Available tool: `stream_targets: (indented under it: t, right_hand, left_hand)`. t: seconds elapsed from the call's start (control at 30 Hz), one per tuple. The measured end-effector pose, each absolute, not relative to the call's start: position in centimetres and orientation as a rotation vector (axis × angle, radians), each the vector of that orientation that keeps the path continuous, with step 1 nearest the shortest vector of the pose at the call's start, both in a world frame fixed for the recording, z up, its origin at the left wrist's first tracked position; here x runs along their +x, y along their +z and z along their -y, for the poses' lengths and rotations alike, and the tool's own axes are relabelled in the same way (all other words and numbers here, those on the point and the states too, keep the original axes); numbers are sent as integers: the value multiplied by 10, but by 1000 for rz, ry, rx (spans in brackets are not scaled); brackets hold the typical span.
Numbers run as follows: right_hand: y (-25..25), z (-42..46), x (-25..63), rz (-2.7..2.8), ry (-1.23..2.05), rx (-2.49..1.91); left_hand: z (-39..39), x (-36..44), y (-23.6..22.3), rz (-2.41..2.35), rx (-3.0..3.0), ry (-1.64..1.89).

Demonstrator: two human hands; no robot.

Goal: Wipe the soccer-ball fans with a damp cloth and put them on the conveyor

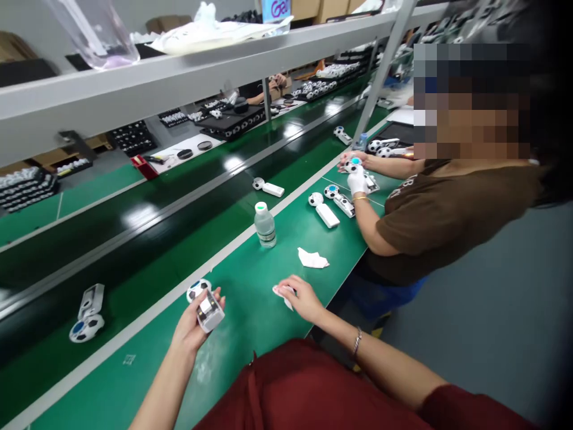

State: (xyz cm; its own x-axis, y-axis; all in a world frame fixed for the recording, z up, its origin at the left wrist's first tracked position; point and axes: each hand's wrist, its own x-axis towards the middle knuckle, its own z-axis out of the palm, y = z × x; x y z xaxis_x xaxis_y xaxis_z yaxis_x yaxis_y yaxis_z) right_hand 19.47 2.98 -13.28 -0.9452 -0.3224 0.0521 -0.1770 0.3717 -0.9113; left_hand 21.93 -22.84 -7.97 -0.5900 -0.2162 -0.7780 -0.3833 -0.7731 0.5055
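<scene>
My left hand [188,329] is closed around a white device [211,315] with a round football-patterned head. Its handle faces up and shows dark and metallic parts inside. Over the green bench, my right hand [307,298] pinches a small white tissue or cloth [287,297]. A second crumpled white tissue [312,258] lies a little beyond that hand. Between and beyond my two hands stands a clear bottle [265,227] with a white-and-green cap.
On the dark green conveyor [179,233] lie a football-patterned device [87,316] at left and another [268,187] farther along. A co-worker [447,209] at right handles a similar device, with more on the bench. A metal shelf [188,63] crosses above.
</scene>
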Motion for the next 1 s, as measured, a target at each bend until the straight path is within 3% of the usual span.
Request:
stream_targets:
  t: [0.2, 0.3, 0.47, 0.67, 0.83, 1.0]
  right_hand:
    - [-207, -67, 214, -2872, -1423, -351]
    - [-222, -71, 215, -3076, -1263, -420]
    - [-236, -67, 216, -3145, -1294, -399]
    - [-236, -68, 209, -3089, -1310, -390]
    - [-227, -87, 175, -2881, -1334, -603]
    - [-231, -95, 159, -2905, -1281, -643]
  left_hand:
    - [267, 147, -96, -1434, -1356, 2369]
    - [286, 85, -117, -1714, -1340, 2293]
    - [296, 21, -169, -2326, -1476, 1968]
    - [238, 98, -194, -3075, -1361, 1106]
    - [175, 195, -217, -3250, -597, 534]
    - [173, 204, -224, -3293, -455, 175]
